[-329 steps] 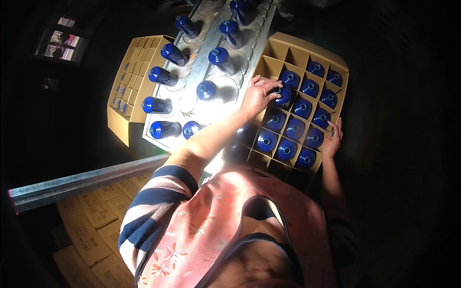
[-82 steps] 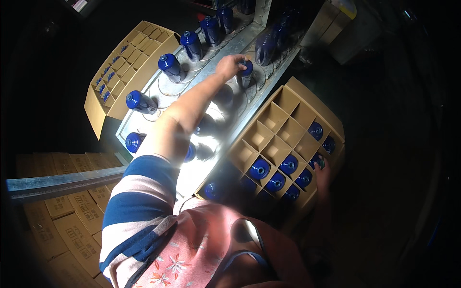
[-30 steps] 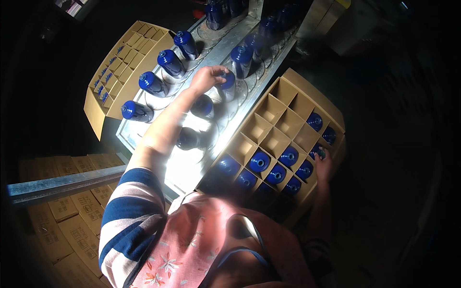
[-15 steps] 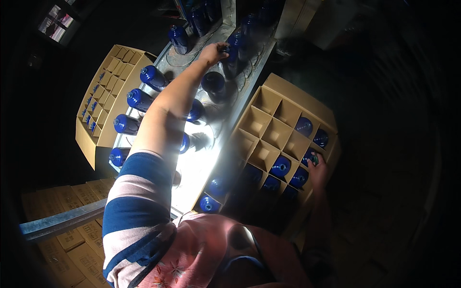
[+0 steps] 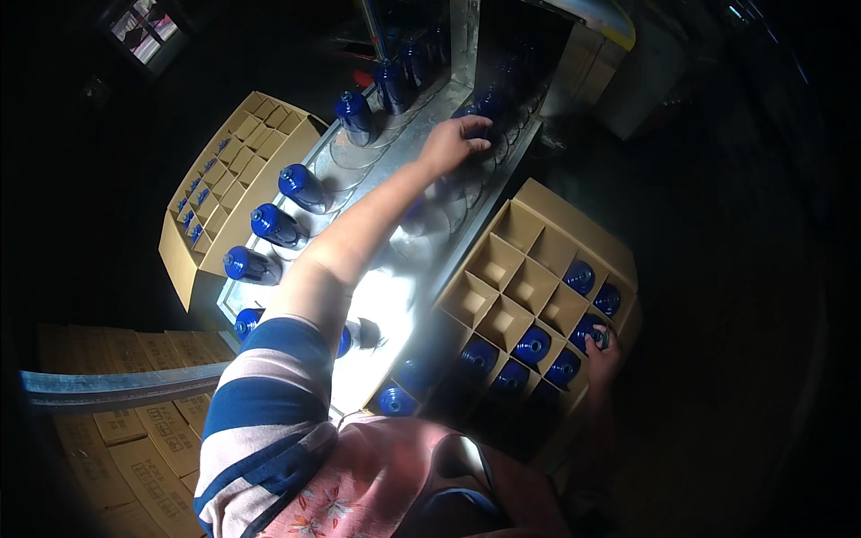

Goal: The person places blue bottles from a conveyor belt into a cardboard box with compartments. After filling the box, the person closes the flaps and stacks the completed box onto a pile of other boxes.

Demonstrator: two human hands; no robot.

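My left hand (image 5: 448,143) reaches over the metal table (image 5: 395,143), fingers curled with a small gap between thumb and forefinger, around the top of a dark blue bottle (image 5: 480,133); I cannot tell whether they are clamped on it. My right hand (image 5: 603,357) is at the right wall of the divided carton (image 5: 574,220), its fingers bent onto the neck of a blue bottle (image 5: 585,327) standing in a cell there; how tightly they close, I can't tell. In that carton, two bottles fill the right end of the far row, and more sit in the nearer cells, the closest ones in shadow, while the cells toward the far left show their cardboard floors. Beyond the table, the second carton (image 5: 179,264) has small blue tops in its left-hand cells. Between the cartons, upright blue bottles (image 5: 303,186) line the table's left edge. Closed cartons (image 5: 143,430) are stacked at lower left.
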